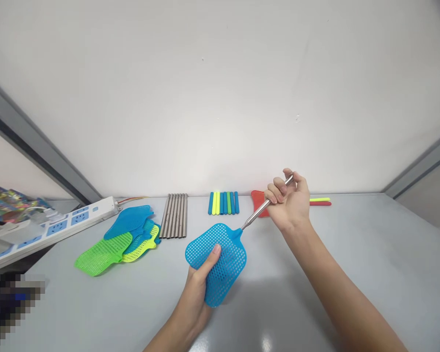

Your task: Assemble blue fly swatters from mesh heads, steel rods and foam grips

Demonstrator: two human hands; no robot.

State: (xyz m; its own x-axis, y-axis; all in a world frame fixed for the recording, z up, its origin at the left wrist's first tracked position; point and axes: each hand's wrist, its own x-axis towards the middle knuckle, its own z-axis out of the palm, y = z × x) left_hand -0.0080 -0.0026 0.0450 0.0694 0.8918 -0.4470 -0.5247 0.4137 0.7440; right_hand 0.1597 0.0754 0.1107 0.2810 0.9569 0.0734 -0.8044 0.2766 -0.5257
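My left hand point(200, 286) grips a blue mesh fly-swatter head point(223, 256), thumb pressed on its top face. A thin metal rod point(258, 211) runs from the head's neck up to the right. My right hand point(289, 200) is closed around that rod above the grey table point(352, 254). Behind my right hand lies a red swatter head point(257, 198), partly hidden by it.
A pile of loose swatter heads, green point(102, 254), yellow and blue point(130, 220), lies at the left. Several metal rods point(175, 215) and several coloured grips point(223, 203) lie side by side near the wall. A red and a yellow grip point(320, 201) lie to the right. A power strip point(58, 225) sits far left.
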